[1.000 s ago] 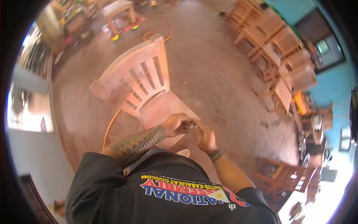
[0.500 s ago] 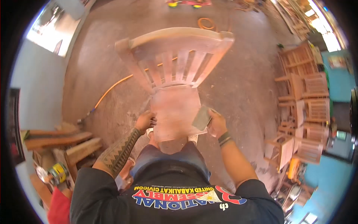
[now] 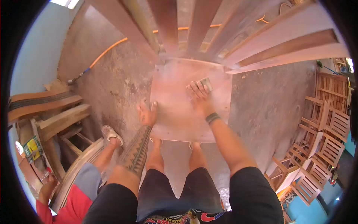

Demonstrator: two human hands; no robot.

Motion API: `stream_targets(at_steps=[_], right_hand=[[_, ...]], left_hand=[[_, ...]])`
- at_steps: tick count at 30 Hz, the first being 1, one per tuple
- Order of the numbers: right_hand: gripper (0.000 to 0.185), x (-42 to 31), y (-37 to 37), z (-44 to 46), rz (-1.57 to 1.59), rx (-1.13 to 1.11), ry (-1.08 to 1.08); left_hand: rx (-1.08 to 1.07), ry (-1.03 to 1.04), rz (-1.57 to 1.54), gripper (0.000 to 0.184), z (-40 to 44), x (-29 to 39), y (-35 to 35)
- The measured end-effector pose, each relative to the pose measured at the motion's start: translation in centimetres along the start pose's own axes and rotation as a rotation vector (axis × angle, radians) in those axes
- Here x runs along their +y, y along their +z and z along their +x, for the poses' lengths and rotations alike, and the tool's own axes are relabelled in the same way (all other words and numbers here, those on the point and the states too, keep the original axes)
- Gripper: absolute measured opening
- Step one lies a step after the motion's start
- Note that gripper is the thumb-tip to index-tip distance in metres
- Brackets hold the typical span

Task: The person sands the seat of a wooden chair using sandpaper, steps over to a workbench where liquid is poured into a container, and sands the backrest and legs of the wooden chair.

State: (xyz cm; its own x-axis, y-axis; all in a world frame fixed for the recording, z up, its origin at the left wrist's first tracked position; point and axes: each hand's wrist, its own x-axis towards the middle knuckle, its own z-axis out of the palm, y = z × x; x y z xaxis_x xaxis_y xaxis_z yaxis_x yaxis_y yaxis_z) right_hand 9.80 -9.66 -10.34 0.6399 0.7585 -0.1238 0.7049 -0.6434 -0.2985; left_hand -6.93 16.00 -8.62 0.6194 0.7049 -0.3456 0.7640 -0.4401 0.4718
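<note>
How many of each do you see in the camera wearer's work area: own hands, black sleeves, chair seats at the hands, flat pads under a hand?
Hands: 2 (left hand, right hand)
Black sleeves: 2
Chair seat: 1
Flat pad: 1
Total: 6

chair back [image 3: 166,26]: top cut off | pad [image 3: 206,84]: partly hidden under right hand [image 3: 200,98] | left hand [image 3: 147,114]: blurred

Head camera: looks forward, steeply down, close above chair seat [image 3: 171,100].
</note>
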Motion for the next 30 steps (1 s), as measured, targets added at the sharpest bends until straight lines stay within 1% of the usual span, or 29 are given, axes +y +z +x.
stream_targets(at_steps=[1, 2, 4, 5, 7, 8, 9, 11, 12, 14, 16, 17, 19, 20, 21, 22, 25, 26, 27, 29, 30], right_hand=[[0.063, 1.4, -0.3, -0.6, -0.034, -0.049, -0.048], [0.063, 2.7, -0.8, -1.7, -0.029, 0.001, 0.056], [0.062, 5.1, -1.6, -3.0, -0.032, 0.12, 0.271], [0.061, 4.6, -0.7, -2.5, -0.1, 0.168, 0.277], [0.058, 0.8, 2.0, 0.3, -0.228, 0.266, 0.275], [0.057, -2.4, 3.0, 3.1, -0.019, 0.265, 0.253], [0.055, -6.2, 3.8, 6.1, 0.188, 0.265, 0.23], [0.058, -12.6, 3.8, 9.9, 0.165, 0.2, -0.049], [0.058, -12.4, 2.6, 9.5, 0.121, 0.069, -0.046], [0.058, -9.2, -0.6, 9.3, 0.019, -0.18, -0.052], [0.059, -0.6, -1.3, 7.2, 0.147, 0.021, 0.147], [0.06, 1.8, 0.1, 7.1, 0.065, 0.166, 0.242], [0.062, 4.8, 2.7, 5.9, -0.096, 0.455, 0.448], [0.063, 2.7, 2.6, 6.8, -0.091, 0.321, 0.349], [0.063, -1.7, 2.7, 9.0, -0.081, 0.189, 0.243], [0.063, -4.2, 2.7, 10.6, -0.068, 0.059, 0.138], [0.064, -1.1, 2.8, 13.1, -0.119, 0.21, 0.118], [0.063, -0.4, 2.2, 12.8, -0.064, 0.248, 0.263], [0.063, 0.3, 0.9, 12.4, -0.012, 0.283, 0.411], [0.061, -1.3, 0.1, 12.6, -0.045, 0.299, 0.509], [0.059, -4.8, 0.8, 13.6, -0.127, 0.278, 0.456]], left_hand=[[-0.061, -0.054, -0.002, 0.072, 0.3, 0.4, 0.4], [-0.123, -0.103, -0.004, 0.071, 0.3, 0.4, 0.7], [-0.065, -0.058, 0.065, 0.07, 0.0, 0.0, 1.9], [-0.026, -0.037, 0.1, 0.069, -0.2, 0.0, 2.2], [-0.079, -0.052, 0.137, 0.068, -0.1, 0.4, 1.3], [-0.105, -0.051, 0.154, 0.068, 0.1, 0.8, 1.1], [-0.077, -0.021, 0.141, 0.067, 0.3, 0.1, 1.7], [-0.026, 0.036, 0.126, 0.067, 0.3, -2.6, 3.4], [-0.049, 0.008, 0.125, 0.067, -0.2, -2.1, 2.9], [-0.076, -0.041, 0.105, 0.068, -0.1, -0.2, 1.8], [-0.148, -0.084, 0.107, 0.069, 0.2, 0.2, 1.3], [-0.18, -0.115, 0.102, 0.07, 0.2, 0.3, 1.4], [-0.136, -0.106, 0.094, 0.07, -0.4, 0.4, 1.4], [-0.106, -0.091, 0.088, 0.071, -0.4, 0.8, 1.3], [-0.148, -0.114, 0.082, 0.071, -0.2, 1.2, 1.0], [-0.188, -0.136, 0.079, 0.071, 0.2, 1.5, 0.6], [-0.275, -0.173, 0.074, 0.071, 0.3, 2.1, -0.5], [-0.296, -0.18, 0.07, 0.071, 0.4, 2.1, -0.6], [-0.266, -0.167, 0.083, 0.071, 0.3, 1.4, -0.3], [-0.209, -0.132, 0.096, 0.07, 0.1, 0.6, 1.0], [-0.215, -0.126, 0.064, 0.07, -0.2, 0.7, 0.9]])
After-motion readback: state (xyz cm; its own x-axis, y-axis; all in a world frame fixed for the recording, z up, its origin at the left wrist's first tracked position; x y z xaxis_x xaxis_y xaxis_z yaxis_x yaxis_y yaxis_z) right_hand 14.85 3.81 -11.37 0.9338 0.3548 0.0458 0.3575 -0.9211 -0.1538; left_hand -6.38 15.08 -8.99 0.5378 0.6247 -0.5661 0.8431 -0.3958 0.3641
